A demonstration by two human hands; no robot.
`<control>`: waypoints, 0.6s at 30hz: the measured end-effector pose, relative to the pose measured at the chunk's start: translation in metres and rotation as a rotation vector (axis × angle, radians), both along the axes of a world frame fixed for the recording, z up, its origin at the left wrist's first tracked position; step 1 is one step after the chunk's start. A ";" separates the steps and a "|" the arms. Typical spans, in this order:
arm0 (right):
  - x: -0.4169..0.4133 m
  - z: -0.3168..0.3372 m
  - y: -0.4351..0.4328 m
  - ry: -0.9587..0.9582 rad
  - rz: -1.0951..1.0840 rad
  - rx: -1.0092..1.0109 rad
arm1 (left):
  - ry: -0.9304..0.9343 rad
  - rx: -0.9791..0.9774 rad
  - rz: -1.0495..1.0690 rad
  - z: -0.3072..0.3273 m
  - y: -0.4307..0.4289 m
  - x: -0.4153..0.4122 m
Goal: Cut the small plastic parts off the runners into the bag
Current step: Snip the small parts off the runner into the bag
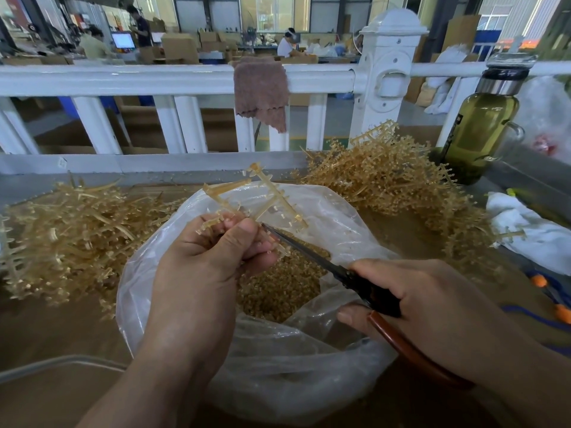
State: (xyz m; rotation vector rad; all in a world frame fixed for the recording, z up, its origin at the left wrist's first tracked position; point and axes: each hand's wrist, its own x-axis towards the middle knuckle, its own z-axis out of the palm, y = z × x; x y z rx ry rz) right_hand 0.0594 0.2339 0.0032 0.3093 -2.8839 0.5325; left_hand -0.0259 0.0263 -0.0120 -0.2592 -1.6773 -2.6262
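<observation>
My left hand (213,261) grips an amber plastic runner (272,196) above the open clear plastic bag (340,223). Most of the runner's branches are bare stubs; a few small parts cling near my fingers. My right hand (414,298) holds scissors (312,253) with dark blades and brown handles, the tips reaching the runner just beside my left fingers. Cut small amber parts (284,285) fill the bottom of the bag.
A pile of stripped runners (68,230) lies at the left, a pile of runners with parts (392,177) at the back right. A green bottle (482,131), a white cloth (531,233) and orange-handled tools (550,295) sit at the right. A white railing (173,78) with a brown rag (261,91) borders the bench.
</observation>
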 end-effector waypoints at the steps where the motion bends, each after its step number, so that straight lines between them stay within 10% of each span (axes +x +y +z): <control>1: 0.000 0.000 0.000 0.003 -0.002 -0.002 | -0.004 -0.003 0.000 0.000 0.000 0.000; 18: 0.000 -0.001 -0.001 0.026 -0.007 0.008 | 0.033 -0.019 0.016 -0.002 0.003 0.001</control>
